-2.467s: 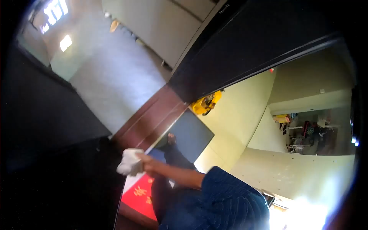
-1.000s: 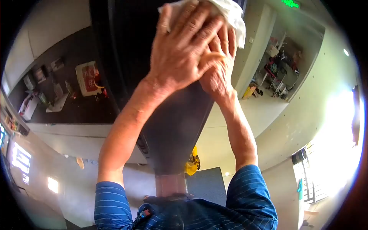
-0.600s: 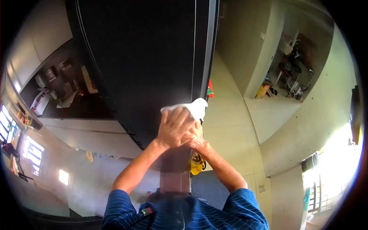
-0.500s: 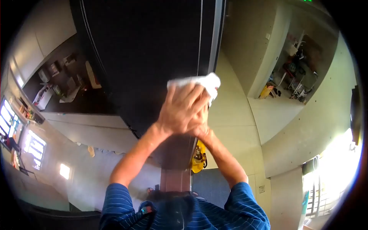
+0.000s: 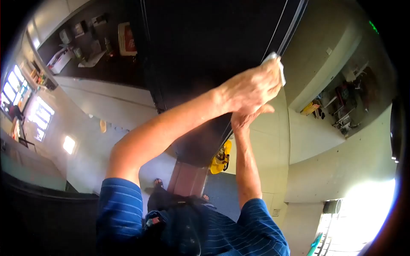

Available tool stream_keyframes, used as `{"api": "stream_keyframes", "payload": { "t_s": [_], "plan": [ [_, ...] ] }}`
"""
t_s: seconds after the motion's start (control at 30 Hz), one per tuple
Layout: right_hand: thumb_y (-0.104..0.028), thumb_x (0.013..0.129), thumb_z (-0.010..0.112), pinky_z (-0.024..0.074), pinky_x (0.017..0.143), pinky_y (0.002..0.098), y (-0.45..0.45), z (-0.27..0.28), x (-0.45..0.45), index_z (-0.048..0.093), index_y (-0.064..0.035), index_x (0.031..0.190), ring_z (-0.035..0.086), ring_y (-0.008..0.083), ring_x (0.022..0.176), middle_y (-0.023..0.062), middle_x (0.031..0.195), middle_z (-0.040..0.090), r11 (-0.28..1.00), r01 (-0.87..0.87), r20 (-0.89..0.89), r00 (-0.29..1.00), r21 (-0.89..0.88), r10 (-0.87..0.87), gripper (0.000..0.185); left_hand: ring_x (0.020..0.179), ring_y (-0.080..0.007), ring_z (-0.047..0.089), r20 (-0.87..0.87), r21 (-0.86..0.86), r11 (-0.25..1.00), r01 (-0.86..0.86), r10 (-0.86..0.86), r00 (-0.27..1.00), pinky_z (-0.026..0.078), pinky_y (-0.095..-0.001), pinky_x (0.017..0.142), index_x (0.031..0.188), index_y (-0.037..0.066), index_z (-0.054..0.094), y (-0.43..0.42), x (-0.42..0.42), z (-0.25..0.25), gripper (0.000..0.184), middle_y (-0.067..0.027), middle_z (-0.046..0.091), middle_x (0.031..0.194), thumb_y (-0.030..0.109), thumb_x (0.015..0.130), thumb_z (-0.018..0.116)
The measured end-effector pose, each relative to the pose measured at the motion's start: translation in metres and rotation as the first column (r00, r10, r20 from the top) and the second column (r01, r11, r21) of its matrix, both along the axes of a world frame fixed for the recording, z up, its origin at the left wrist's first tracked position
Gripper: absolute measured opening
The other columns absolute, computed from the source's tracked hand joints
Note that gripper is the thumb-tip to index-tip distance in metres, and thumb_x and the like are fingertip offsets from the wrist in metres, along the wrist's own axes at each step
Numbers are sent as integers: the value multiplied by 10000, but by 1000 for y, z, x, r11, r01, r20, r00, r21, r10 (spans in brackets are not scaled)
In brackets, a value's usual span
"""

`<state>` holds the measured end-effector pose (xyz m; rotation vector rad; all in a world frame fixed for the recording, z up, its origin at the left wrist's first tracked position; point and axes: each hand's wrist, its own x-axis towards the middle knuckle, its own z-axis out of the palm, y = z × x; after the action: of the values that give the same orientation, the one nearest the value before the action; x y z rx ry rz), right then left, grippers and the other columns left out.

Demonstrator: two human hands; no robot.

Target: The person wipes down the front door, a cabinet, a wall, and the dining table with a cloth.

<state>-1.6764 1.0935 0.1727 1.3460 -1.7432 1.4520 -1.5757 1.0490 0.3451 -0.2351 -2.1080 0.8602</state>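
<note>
White cloth (image 5: pixel 272 56) sits right of upper centre, at the right edge of the black door (image 5: pixel 205 47). Left hand (image 5: pixel 250 90) has it: fingers curled around the cloth, only white edges poking out past the fingertips. Can't confirm how hard it's pressed to the door. Right hand (image 5: pixel 241 120) is just below, partly behind the left; one digit sticks out to the right, the rest hidden, so can't tell if it's gripping anything.

Containers: dark counter (image 5: pixel 113 71), upper left, carries a white box (image 5: pixel 60 61) at its left end, contents too small to read. Green jar (image 5: pixel 78 54) just right of that, fill not readable. Red-and-white carton (image 5: pixel 127 39) at the counter's right end, next to the door; can't see inside. Right side of frame: alcove (image 5: pixel 341 123) packed with mixed clutter, yellow box (image 5: pixel 310 107) at its lower left, contents unclear. Yellow item with dark parts (image 5: pixel 221 158) below centre, beside the door's lower right edge.
</note>
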Motion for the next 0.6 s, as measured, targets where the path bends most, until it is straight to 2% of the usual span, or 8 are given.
{"api": "stream_keyframes", "payload": {
  "t_s": [0.13, 0.2, 0.37, 0.43, 0.47, 0.53, 0.57, 0.6],
  "plan": [
    [-153, 1002, 407, 195, 1121, 408, 12, -98, 45, 137, 31, 1454, 326, 311, 1306, 253, 1455, 239, 997, -60, 142, 988, -49, 66, 558, 1229, -288, 499, 105, 169, 979, 114, -132, 986, 257, -453, 1156, 1177, -80, 570, 1, 15, -81, 742, -184, 580, 1217, 522, 748, 631],
    [-146, 993, 419, 222, 1104, 413, 18, -102, 64, 112, 39, 1453, 335, 321, 1302, 260, 1458, 230, 994, -102, 266, 958, -44, 111, 584, 1247, -262, 491, 165, 170, 982, 80, -108, 980, 247, -459, 1158, 1200, -27, 581, 1, 29, -98, 655, -146, 583, 1230, 481, 787, 603],
    [-196, 989, 451, 249, 1084, 435, 12, -71, 88, 167, 61, 1438, 362, 337, 1276, 256, 1446, 252, 940, -237, 529, 780, -247, 335, 590, 1301, -222, 456, 156, 198, 974, 111, -143, 977, 242, -487, 1157, 1261, 76, 578, -3, 53, -83, 496, -80, 564, 1300, 387, 879, 520],
    [-306, 1003, 433, 123, 1140, 479, -7, -42, 100, 133, 53, 1471, 207, 376, 1395, 278, 1515, 152, 974, -137, 84, 985, -183, 154, 662, 1321, -215, 438, 153, 198, 976, 85, -117, 981, 232, -496, 1163, 1295, 116, 564, -19, 78, -69, 473, -60, 543, 1340, 366, 900, 492],
    [-336, 1004, 428, 79, 1151, 492, -13, -23, 109, 118, 43, 1483, 146, 383, 1422, 273, 1534, 121, 991, -28, -47, 999, -131, 22, 684, 1375, -212, 376, 154, 222, 972, 72, -107, 982, 210, -501, 1176, 1365, 174, 517, -33, 92, -73, 481, -50, 467, 1436, 368, 928, 461],
    [-405, 1004, 394, -64, 1152, 535, -35, -17, 105, 136, -22, 1517, -71, 404, 1462, 227, 1584, 21, 993, -109, -250, 964, -52, 92, 690, 1429, -214, 284, 170, 332, 942, -48, -9, 985, 139, -531, 1185, 1458, 252, 394, -57, 120, -82, 582, -56, 332, 1534, 499, 933, 427],
    [-391, 993, 409, -45, 1154, 536, -52, -26, 106, 278, -69, 1499, -29, 393, 1469, 180, 1592, 83, 1000, -21, -312, 950, 0, 20, 614, 1442, -216, 258, 178, 435, 897, -82, 4, 984, 116, -540, 1186, 1481, 265, 353, -68, 134, -90, 625, -62, 291, 1555, 551, 928, 412],
    [-388, 984, 417, -27, 1155, 536, -60, -22, 110, 328, -84, 1482, 5, 388, 1471, 174, 1587, 124, 999, -25, -416, 909, 27, 34, 591, 1446, -218, 248, 159, 412, 895, -169, 112, 981, 88, -550, 1182, 1492, 287, 323, -78, 147, -101, 695, -65, 272, 1563, 642, 896, 373]
  ]
}}
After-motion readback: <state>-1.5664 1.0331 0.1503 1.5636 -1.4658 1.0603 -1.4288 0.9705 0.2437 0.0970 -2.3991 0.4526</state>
